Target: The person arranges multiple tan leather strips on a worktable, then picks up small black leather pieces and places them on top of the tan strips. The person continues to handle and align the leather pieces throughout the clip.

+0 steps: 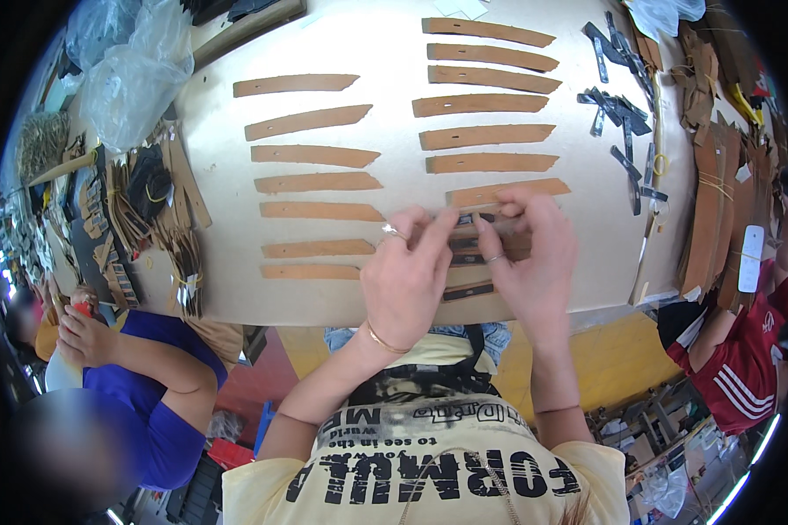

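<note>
Both my hands meet at the near middle of the pale table. Between their fingertips is a short dark strip (466, 220), placed on a tan leather strip that is partly covered by my fingers. My left hand (404, 284) has its fingers bent and closed at the left end of the dark strip. My right hand (538, 254) pinches at the other end, thumb on the dark piece. Just beyond lies another tan leather strip (510, 192) with a pointed end. Nearer to me, another strip with a dark piece (468, 290) lies between my wrists.
Tan leather strips (315, 158) lie in two columns. Loose black strips (617, 109) are scattered at the right, beside stacked brown leather (707, 210). Leather bundles (184, 262) and a plastic bag (136, 79) lie left. Co-workers in blue (162, 385) and red (749, 367) sit either side.
</note>
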`<state>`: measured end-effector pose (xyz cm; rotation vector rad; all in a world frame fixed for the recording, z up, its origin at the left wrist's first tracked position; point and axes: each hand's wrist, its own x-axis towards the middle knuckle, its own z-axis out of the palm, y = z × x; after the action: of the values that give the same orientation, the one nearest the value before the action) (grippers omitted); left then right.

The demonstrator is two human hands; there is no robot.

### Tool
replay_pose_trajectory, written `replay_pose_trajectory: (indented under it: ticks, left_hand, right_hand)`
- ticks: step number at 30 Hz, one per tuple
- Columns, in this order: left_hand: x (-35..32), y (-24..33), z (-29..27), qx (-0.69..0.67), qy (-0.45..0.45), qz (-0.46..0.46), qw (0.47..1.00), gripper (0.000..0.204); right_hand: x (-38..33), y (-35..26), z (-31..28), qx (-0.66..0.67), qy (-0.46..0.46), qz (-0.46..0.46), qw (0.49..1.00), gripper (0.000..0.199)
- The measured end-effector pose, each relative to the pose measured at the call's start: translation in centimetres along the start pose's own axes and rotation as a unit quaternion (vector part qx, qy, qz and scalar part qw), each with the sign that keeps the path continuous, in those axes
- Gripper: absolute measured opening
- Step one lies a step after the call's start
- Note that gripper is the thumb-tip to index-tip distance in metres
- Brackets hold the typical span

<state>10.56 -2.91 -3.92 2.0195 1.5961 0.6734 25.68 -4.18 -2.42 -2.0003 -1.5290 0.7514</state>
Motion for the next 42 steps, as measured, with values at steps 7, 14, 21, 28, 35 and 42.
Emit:
replay_pose_trajectory:
  ticks: [7, 14, 21, 28, 35, 42]
  left_hand:
    - [-0.7, -1.0, -0.9, 0.163, -0.048, 0.123, 0.978, 0.043]
    - [-0.3, -1.8, -1.2, 0.159, -0.053, 0.152, 0.974, 0.047]
    - [0.7, -2.8, -2.3, 0.069, -0.095, 0.147, 0.982, 0.051]
    - [0.7, -2.5, -3.5, 0.043, -0.085, 0.144, 0.985, 0.046]
    - [0.7, -1.0, -3.4, 0.039, -0.091, 0.145, 0.984, 0.042]
    - [1.5, 1.2, -2.6, -0.012, -0.056, 0.189, 0.98, 0.04]
  right_hand:
    - [-2.7, 0.7, 0.1, -0.271, 0.002, -0.142, 0.952, 0.046]
    - [-3.4, 0.9, -1.5, -0.323, 0.019, -0.1, 0.941, 0.05]
    - [-2.6, 1.7, -1.2, -0.201, 0.027, -0.123, 0.972, 0.044]
    - [-3.4, 2.9, -1.8, -0.187, 0.093, -0.13, 0.969, 0.04]
    - [1.6, 8.5, -7.7, -0.272, 0.263, -0.029, 0.925, 0.03]
    - [3.0, 10.2, -7.8, -0.259, 0.275, -0.056, 0.924, 0.014]
